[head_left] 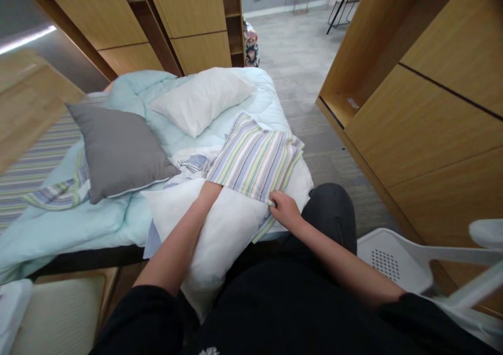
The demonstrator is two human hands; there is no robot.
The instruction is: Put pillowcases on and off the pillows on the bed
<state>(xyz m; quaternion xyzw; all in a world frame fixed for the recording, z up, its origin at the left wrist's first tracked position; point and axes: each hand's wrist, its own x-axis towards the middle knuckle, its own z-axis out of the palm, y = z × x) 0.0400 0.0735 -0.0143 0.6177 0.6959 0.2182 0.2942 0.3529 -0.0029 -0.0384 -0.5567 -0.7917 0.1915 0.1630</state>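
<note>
A striped pillowcase (pixel 257 158) in white, green, blue and grey lies partly over a white pillow (pixel 231 219) at the bed's near edge. My left forearm reaches in under the striped fabric, and the cloth hides my left hand from the wrist on. My right hand (pixel 283 208) pinches the near right edge of the striped fabric between thumb and fingers. Part of the white pillow hangs off the bed by my lap.
A grey cushion (pixel 120 153) and another white pillow (pixel 204 97) rest on the light blue quilt (pixel 94 224). Wooden cabinets (pixel 444 119) stand at the right and back. A white chair (pixel 387 255) is at the lower right.
</note>
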